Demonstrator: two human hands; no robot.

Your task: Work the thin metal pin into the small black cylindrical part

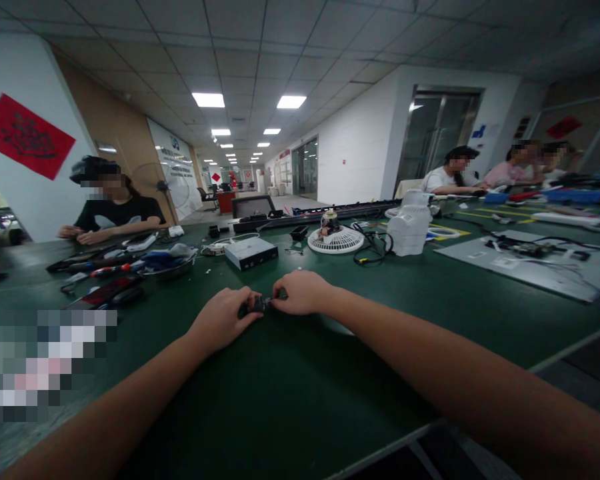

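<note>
My left hand [226, 316] is closed around a small dark part [256, 305] with a bit of metal on its right side. Facing it, my right hand [303, 292] pinches at the metal end of that part; whether a separate thin piece sits between its fingertips is too small to tell. Both hands are low over the green table [280, 400]. Just beyond them lies a silver and black optical disc drive [251, 253]. Farther right stands a round white fan grille [336, 240] with a motor on it.
A small black tray [299, 233] sits behind my hands. Black cables [373, 252] lie beside a white plastic housing [409, 227]. On the left are a bowl [173, 261] and several tools. A grey panel [535, 263] lies at the right. People sit at the far left and right.
</note>
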